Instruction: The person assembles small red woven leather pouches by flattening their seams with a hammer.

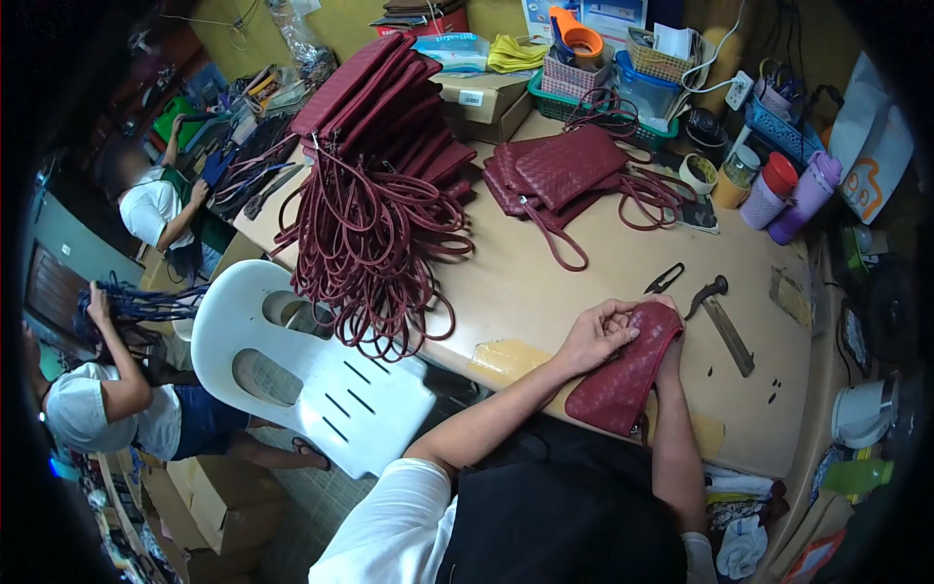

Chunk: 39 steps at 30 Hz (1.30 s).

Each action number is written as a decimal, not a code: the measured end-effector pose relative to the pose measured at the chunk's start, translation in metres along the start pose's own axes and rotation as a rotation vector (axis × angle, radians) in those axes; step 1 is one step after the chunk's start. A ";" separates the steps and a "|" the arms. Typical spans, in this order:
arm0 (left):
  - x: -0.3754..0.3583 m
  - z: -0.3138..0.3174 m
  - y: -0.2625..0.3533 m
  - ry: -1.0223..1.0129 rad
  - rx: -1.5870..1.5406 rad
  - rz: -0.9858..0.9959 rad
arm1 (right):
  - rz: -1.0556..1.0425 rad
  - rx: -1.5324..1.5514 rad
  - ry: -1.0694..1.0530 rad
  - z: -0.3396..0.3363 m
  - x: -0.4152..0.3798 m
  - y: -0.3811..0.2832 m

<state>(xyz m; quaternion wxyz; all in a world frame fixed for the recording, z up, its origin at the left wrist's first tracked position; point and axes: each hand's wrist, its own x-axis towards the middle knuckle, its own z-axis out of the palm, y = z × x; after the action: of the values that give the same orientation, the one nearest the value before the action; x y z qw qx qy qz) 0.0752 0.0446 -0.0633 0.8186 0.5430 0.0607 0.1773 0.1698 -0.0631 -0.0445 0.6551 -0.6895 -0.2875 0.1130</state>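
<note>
A dark red woven pouch (623, 380) lies tilted over the near edge of the wooden table (545, 292). My left hand (601, 333) pinches its upper edge from the left. My right hand (669, 343) is mostly hidden behind the pouch, gripping its top right corner. Small black thread snips (664, 279) and a hammer (706, 293) lie just beyond my hands.
A tall stack of red pouches (384, 107) with hanging straps (375, 253) fills the table's left. A smaller pile of red pouches (559, 175) lies in the middle. Baskets, cups and tape crowd the back right. A white plastic chair (311, 380) stands left; two people sit on the floor further left.
</note>
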 end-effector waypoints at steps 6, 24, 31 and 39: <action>0.001 -0.007 0.005 -0.005 -0.058 -0.129 | 0.056 0.080 -0.042 -0.004 0.000 0.012; 0.003 -0.011 0.003 -0.091 -0.220 -0.099 | 0.035 0.054 -0.045 -0.005 0.005 0.024; 0.005 -0.010 0.002 -0.093 -0.122 -0.085 | -0.030 0.036 -0.008 -0.001 -0.002 0.013; 0.003 -0.009 0.005 -0.083 -0.124 -0.110 | -0.075 0.019 -0.024 -0.002 -0.003 0.009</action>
<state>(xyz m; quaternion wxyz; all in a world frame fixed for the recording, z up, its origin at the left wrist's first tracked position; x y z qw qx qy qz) 0.0746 0.0549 -0.0622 0.8610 0.4939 0.0455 0.1126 0.1701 -0.0662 -0.0537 0.6619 -0.6707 -0.3198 0.0992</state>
